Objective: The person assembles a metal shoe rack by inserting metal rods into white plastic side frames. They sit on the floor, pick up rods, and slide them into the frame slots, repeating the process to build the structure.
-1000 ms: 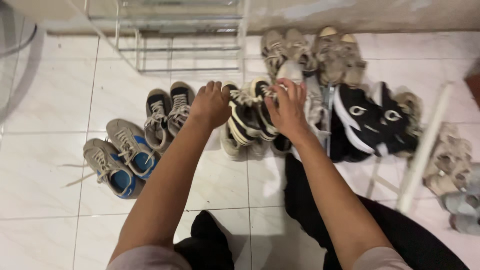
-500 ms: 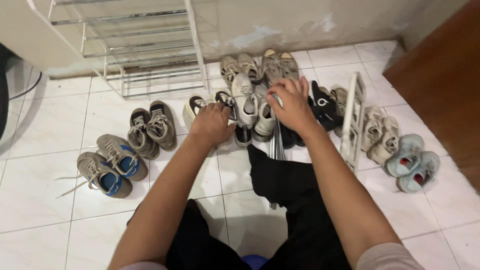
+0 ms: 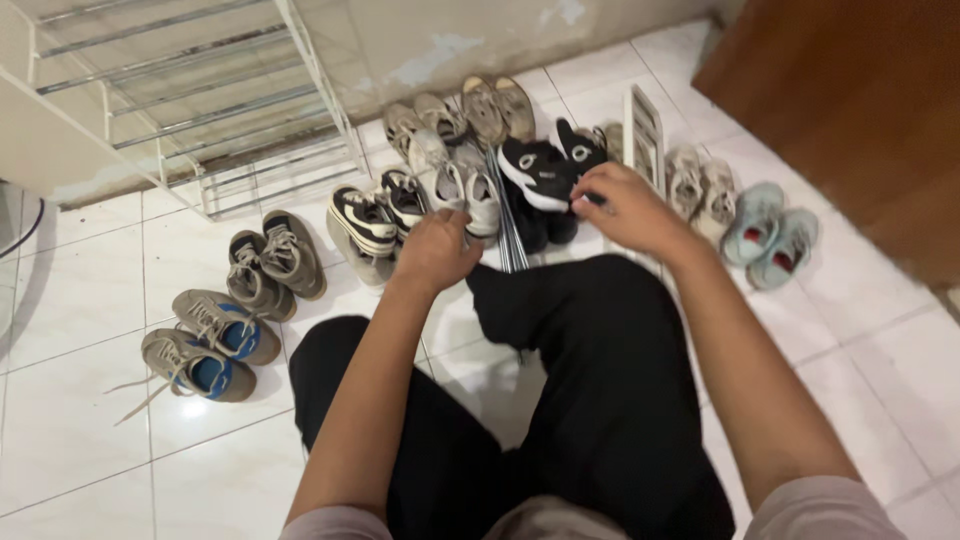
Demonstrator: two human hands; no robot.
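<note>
Legs: black trousers [image 3: 560, 400] are filling the near floor; the person is sitting on white tiles [image 3: 80, 400]
Left hand [image 3: 437, 250]: fingers are curling shut over the heel of a white shoe [image 3: 478, 195]; the shoe is lying just ahead of the knuckles, its long axis pointing away toward the wall
Right hand [image 3: 625, 208]: fingertips are pinching the heel edge of a black shoe [image 3: 535, 172]; that shoe is lying to the left of the fingers, toe pointing left and away
Nearer hand: the left is sitting closer to the body; the right is reaching farther
Left side: grey-blue pair [image 3: 210, 340], then brown pair [image 3: 265, 262]
Far: metal rack [image 3: 190, 90] is standing against the wall
</note>
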